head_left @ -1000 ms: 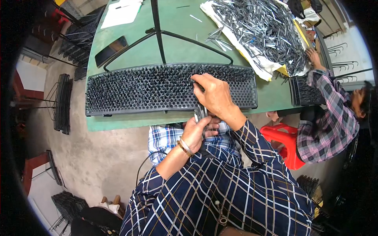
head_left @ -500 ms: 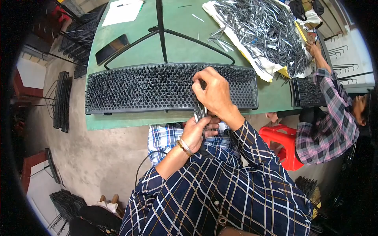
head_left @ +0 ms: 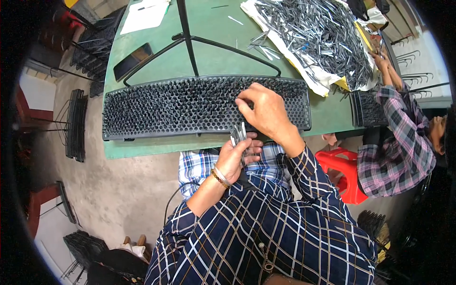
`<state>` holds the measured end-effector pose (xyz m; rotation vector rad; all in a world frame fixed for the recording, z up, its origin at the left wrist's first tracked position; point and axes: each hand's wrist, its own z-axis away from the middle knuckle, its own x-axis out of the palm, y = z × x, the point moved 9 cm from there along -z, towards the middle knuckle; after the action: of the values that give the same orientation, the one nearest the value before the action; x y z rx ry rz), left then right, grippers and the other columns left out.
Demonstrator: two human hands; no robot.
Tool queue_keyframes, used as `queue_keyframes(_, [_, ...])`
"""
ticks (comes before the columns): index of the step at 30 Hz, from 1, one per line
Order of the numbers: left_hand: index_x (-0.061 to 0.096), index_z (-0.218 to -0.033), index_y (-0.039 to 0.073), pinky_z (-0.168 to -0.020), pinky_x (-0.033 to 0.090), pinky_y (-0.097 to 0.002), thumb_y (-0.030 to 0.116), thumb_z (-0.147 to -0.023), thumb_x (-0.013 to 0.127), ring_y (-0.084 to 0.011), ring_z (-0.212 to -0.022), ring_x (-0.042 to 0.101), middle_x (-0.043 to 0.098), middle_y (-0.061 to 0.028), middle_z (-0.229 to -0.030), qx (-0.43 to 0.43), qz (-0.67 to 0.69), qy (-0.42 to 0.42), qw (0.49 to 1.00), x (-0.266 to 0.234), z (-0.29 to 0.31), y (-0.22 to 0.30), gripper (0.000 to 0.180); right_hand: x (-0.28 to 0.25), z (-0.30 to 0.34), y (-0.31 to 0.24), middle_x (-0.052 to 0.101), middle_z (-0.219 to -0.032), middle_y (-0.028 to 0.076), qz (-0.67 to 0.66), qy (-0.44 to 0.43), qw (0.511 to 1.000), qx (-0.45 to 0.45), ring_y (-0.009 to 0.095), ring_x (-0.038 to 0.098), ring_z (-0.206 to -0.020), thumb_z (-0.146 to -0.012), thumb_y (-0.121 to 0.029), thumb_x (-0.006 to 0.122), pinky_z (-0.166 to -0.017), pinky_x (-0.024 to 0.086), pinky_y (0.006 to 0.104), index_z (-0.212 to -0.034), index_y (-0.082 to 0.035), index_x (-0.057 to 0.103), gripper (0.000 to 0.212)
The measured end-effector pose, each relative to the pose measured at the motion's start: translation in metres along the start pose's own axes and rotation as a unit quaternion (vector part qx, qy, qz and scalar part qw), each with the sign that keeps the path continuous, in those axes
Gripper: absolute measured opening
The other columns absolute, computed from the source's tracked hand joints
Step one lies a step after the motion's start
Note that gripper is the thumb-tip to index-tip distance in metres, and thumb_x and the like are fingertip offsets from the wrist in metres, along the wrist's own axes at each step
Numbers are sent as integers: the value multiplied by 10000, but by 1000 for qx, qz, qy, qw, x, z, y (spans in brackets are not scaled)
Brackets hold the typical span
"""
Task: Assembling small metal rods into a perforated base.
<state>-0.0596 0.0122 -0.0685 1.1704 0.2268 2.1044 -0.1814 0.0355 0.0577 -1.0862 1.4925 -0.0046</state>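
Note:
A long black perforated rack (head_left: 166,130) lies along the near edge of the green table (head_left: 228,52). Dark strips stand upright in most of its holes; holes toward the right end look unfilled. Below the rack, my left hand (head_left: 231,160) grips a bundle of thin dark and silvery strips (head_left: 240,133), its outer fingers spread. My right hand (head_left: 270,115) is over the rack's right part, thumb and forefinger pinched together at the rows. Whatever lies between those fingertips is hidden.
A large heap of strips (head_left: 327,42) lies on a white sack (head_left: 285,54) at the far right. A black metal frame (head_left: 187,52) rises behind the rack. A phone (head_left: 133,61) and papers (head_left: 145,16) lie left. Another person (head_left: 394,137) works at right near a red stool (head_left: 349,173).
My right hand has shifted slightly right, away from the bundle, its fingertips now at the rack. My left hand keeps its grip on the strips below.

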Motion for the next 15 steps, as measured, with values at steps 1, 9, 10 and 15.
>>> queue_keyframes(1, [509, -1124, -7, -671, 539, -299, 130, -912, 505, -167, -820, 606, 621, -130, -967, 0, -1, 1, 1000, -1, 0, -1, 253, 5, 0, -1, 589, -763, 108, 24, -13, 999, 20, 292, 600, -662, -792, -196, 634, -609, 479, 381, -825, -33, 668, 170])
queue_keyframes(9, [513, -1106, -9, -668, 538, -291, 116, -911, 493, -163, -818, 609, 625, -127, -958, 5, 6, -4, 1000, -3, 0, -2, 233, 24, 2, 4, 583, -788, 121, 114, -54, 990, 54, 322, 614, -723, -790, -231, 618, -646, 496, 418, -837, -22, 657, 217])
queue_keyframes(10, [513, -1106, -9, -668, 538, -291, 116, -911, 493, -163, -818, 609, 625, -127, -958, 4, 6, -5, 1000, -2, 0, -2, 233, 23, 1, 4, 583, -790, 120, 109, -45, 992, 45, 322, 613, -719, -789, -231, 617, -646, 496, 420, -837, -23, 657, 217])
queue_keyframes(15, [517, -1101, -12, -667, 539, -283, 117, -913, 490, -162, -816, 608, 625, -126, -959, -3, 7, -4, 1000, -1, 1, -1, 229, 21, -1, 0, 586, -758, 131, 99, -32, 994, 31, 324, 614, -689, -778, -213, 608, -617, 498, 424, -761, -21, 640, 195])
